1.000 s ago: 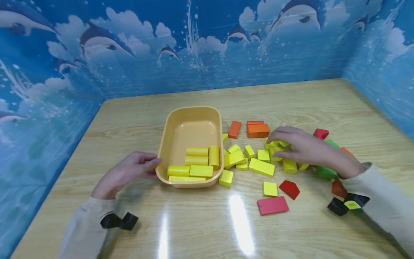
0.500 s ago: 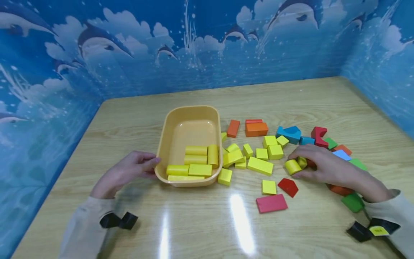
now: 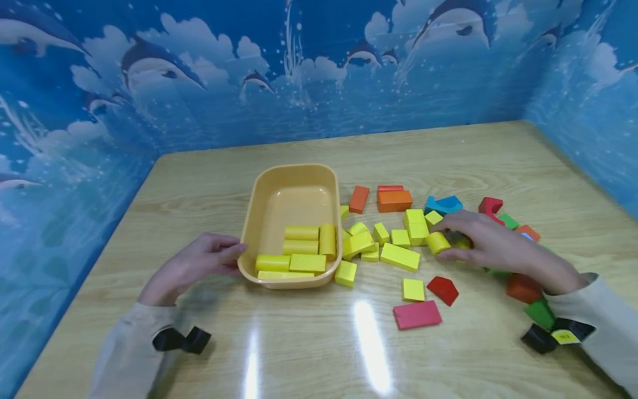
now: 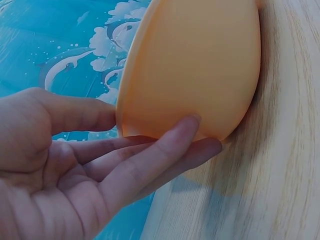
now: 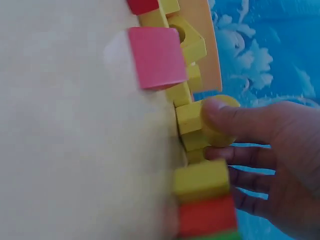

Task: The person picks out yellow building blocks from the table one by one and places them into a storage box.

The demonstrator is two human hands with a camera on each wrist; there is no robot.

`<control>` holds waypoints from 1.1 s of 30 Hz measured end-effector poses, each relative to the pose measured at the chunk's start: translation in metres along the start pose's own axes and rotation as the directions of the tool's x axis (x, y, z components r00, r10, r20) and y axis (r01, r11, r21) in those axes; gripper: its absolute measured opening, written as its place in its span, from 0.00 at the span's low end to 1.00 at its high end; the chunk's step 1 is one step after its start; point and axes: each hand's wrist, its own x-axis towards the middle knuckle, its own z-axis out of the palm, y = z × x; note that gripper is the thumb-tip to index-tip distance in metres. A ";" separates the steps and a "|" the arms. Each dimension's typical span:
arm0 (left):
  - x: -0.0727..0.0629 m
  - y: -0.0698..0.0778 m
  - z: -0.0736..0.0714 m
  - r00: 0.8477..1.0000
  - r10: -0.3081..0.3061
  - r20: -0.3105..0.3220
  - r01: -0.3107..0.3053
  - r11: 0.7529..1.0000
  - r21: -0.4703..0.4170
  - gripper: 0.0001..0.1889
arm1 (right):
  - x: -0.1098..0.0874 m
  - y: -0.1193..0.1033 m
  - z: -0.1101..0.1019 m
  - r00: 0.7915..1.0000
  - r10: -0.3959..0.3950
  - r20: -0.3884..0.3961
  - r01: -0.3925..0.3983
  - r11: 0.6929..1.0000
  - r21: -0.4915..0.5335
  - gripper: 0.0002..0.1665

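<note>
My left hand (image 3: 204,260) grips the near left rim of a tan plastic bin (image 3: 299,202), thumb at the rim and fingers against the outer wall (image 4: 200,65). Yellow blocks (image 3: 308,262), some cylindrical and some flat, lie in the bin's near end. My right hand (image 3: 488,238) holds a short yellow cylinder block (image 3: 438,243) between thumb and fingers, low over the table. Right beside that cylinder stand yellow cubes (image 3: 417,234). Another yellow block (image 3: 462,243) shows partly under the palm; whether the hand holds it too is unclear.
More yellow blocks (image 3: 401,257) lie between the bin and my right hand. Orange blocks (image 3: 395,201) and blue blocks (image 3: 446,204) sit behind them. A pink block (image 3: 417,315) and a red block (image 3: 442,290) lie nearer. Green blocks (image 3: 539,313) and others lie by my right forearm.
My right hand went right from the yellow cubes, took the yellow cylinder, and has come back left with it. The cubes beside it shifted slightly left. The left hand stays on the bin.
</note>
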 end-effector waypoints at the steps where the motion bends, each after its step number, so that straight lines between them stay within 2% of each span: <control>1: 0.000 0.000 0.000 1.000 -0.001 0.001 0.001 1.000 0.001 0.23 | 0.006 -0.003 -0.002 1.000 0.003 0.023 -0.003 1.000 0.011 0.27; 4: 0.001 0.000 0.000 1.000 -0.001 0.000 0.001 1.000 0.002 0.23 | 0.027 -0.015 -0.009 0.996 -0.009 0.092 0.004 0.999 0.046 0.27; 8: 0.001 0.001 0.000 1.000 0.004 -0.001 -0.004 1.000 -0.009 0.22 | 0.060 -0.033 -0.015 0.987 -0.123 0.103 0.113 0.989 0.096 0.22; 11: 0.001 0.001 0.000 1.000 0.001 -0.004 -0.001 1.000 -0.013 0.22 | 0.091 -0.052 -0.018 0.972 -0.214 0.096 0.202 0.971 0.125 0.22; 14: 0.000 0.001 0.000 1.000 -0.003 -0.009 0.003 1.000 -0.009 0.22 | 0.123 -0.074 -0.018 0.946 -0.303 0.112 0.290 0.950 0.117 0.23; 17: 0.001 0.001 0.000 1.000 -0.007 -0.015 0.007 1.000 0.000 0.23 | 0.152 -0.100 -0.014 0.912 -0.383 0.148 0.375 0.924 0.077 0.22; 22: 0.001 -0.001 0.001 1.000 0.012 0.000 -0.012 1.000 -0.025 0.23 | 0.187 -0.139 0.000 0.861 -0.472 0.187 0.482 0.876 -0.006 0.20; 28: 0.000 -0.004 -0.001 0.999 0.051 0.020 -0.050 0.997 -0.054 0.23 | 0.211 -0.170 0.024 0.825 -0.486 0.290 0.545 0.820 -0.174 0.21; 33: 0.001 -0.006 -0.001 0.998 0.063 0.026 -0.062 0.996 -0.057 0.23 | 0.220 -0.182 0.041 0.818 -0.433 0.378 0.540 0.806 -0.243 0.17</control>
